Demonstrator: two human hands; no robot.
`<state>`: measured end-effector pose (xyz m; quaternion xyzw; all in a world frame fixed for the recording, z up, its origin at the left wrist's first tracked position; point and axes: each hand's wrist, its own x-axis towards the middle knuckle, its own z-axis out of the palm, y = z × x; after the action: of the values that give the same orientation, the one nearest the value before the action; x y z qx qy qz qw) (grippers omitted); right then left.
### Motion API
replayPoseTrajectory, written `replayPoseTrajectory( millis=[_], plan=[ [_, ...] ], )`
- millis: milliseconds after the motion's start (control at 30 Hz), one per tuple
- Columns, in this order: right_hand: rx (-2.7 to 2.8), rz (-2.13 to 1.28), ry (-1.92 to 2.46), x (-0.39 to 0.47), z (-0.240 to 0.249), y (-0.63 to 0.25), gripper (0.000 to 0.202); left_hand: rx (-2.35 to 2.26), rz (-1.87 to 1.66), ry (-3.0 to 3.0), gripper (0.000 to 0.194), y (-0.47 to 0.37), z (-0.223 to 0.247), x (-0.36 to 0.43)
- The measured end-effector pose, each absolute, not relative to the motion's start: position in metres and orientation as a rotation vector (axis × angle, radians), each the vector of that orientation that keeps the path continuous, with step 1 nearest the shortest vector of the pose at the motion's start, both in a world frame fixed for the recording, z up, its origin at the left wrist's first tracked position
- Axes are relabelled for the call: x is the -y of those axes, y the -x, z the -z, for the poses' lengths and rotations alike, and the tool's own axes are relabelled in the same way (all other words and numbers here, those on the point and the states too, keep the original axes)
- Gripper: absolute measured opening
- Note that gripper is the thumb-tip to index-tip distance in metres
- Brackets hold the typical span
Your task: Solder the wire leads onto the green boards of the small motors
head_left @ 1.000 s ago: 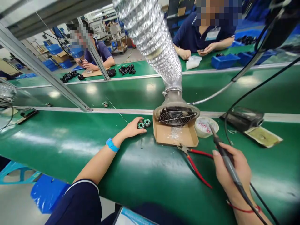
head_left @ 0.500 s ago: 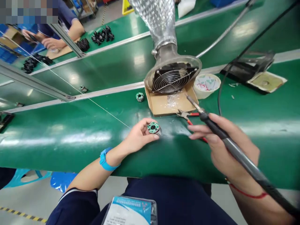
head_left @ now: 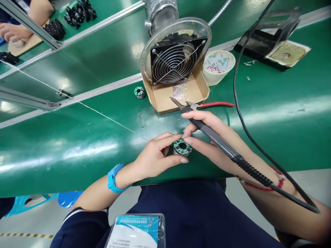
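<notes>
Between the thumb and fingers of my left hand (head_left: 157, 155) is a small round motor part with a green circuit board on top (head_left: 182, 147). It is held low over the green bench, board facing up. My right hand (head_left: 212, 141) grips a soldering iron (head_left: 216, 137), its tip pointing up and left above the cardboard tray's front edge. The right thumb and a fingertip pinch together at the board's upper right edge; whether something thin is between them I cannot make out. A thin white strand (head_left: 113, 120) runs from the upper left to my left hand.
A fan with a clear hood (head_left: 173, 62) stands behind a cardboard tray (head_left: 165, 108) holding clippings. Red-handled cutters (head_left: 217, 104) lie at the tray. Nearby are a white tub (head_left: 219, 69), another round board part (head_left: 139, 92) and a black stand (head_left: 274, 48). Another person's hand (head_left: 12, 32) shows upper left.
My right hand has come left to the part in my left hand, bringing the soldering iron along. Its thumb and fingertip now touch the board's edge. The camera view has shifted.
</notes>
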<state>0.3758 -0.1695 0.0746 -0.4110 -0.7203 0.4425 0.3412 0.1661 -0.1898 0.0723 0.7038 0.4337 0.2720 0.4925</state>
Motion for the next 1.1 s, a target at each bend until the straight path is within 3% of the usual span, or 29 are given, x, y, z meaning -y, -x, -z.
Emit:
replayPoseTrajectory(
  millis=[467, 567, 733, 933, 1100],
  plan=[
    [1.945, -1.130, 0.956, 0.162, -0.072, -0.371, 0.028, -1.087, -0.676, -1.750, 0.048, -0.167, -0.065, 0.189],
    [1.883, -1.104, 0.978, 0.163, -0.062, -0.368, 0.032, -1.131, -0.646, -1.758, 0.045, -0.168, -0.059, 0.184],
    [1.949, -0.812, 1.211, 0.168, -0.040, -0.357, 0.058, -1.305, -0.601, -1.852, 0.027, -0.170, -0.047, 0.173],
    [2.238, -0.638, 1.268, 0.158, -0.023, -0.347, 0.045, -1.217, -0.645, -1.531, 0.040, -0.153, -0.027, 0.162],
    [2.156, -0.775, 1.096, 0.157, -0.024, -0.355, 0.046, -1.210, -0.805, -1.291, 0.010, -0.141, -0.025, 0.157]
  ],
)
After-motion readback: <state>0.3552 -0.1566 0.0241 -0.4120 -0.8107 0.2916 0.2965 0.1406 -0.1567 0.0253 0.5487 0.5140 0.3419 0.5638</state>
